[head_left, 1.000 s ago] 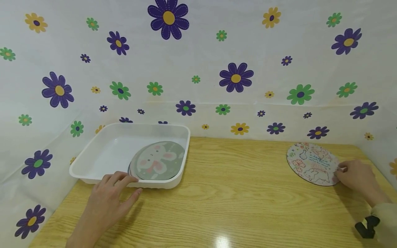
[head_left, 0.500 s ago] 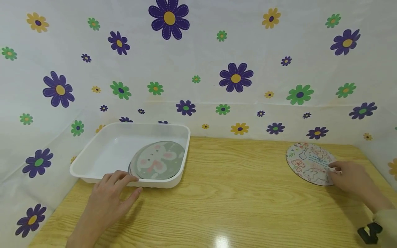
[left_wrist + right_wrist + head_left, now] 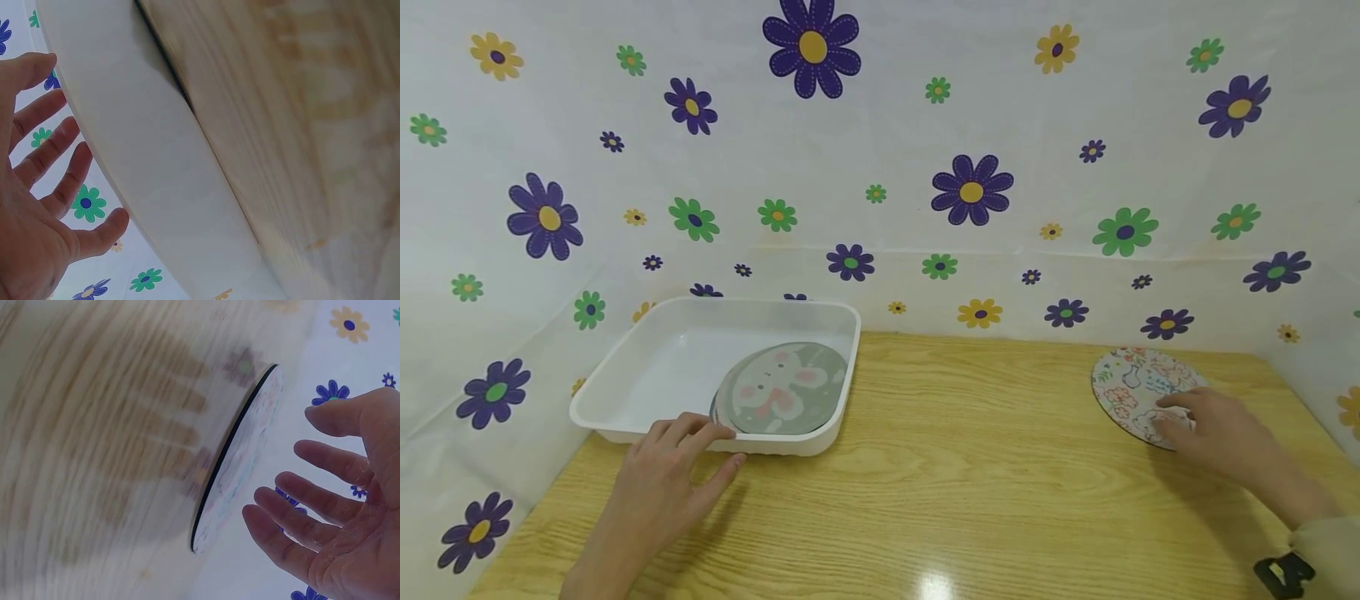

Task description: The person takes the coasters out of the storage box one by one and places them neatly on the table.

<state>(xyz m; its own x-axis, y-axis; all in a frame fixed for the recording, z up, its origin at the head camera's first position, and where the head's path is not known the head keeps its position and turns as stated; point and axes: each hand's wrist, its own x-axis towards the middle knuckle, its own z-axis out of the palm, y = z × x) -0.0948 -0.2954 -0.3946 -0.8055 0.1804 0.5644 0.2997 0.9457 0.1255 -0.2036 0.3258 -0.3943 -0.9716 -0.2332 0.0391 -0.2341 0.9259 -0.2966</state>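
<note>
My left hand (image 3: 658, 479) rests its fingertips on the front rim of a white plastic tray (image 3: 658, 367) at the left. In the left wrist view its fingers (image 3: 47, 153) are spread and loosely bent along the tray's edge. Inside the tray lies a round green mat (image 3: 793, 387) with a white rabbit on it, its edge showing other layers beneath. At the right, my right hand (image 3: 1221, 437) hovers over a round flowered mat (image 3: 1120, 392) that lies flat on the table. The right wrist view shows the relaxed fingers (image 3: 312, 494) apart from this mat (image 3: 240, 459).
The wooden table (image 3: 955, 450) stretches between the tray and the flowered mat. A white cloth (image 3: 880, 142) printed with flowers hangs behind and along the sides. A black wrist strap (image 3: 1285, 575) sits by the right sleeve.
My right hand has moved left from the flowered mat's right edge to above its middle, its fingers loosening. Both mats, the tray and my left hand have stayed put.
</note>
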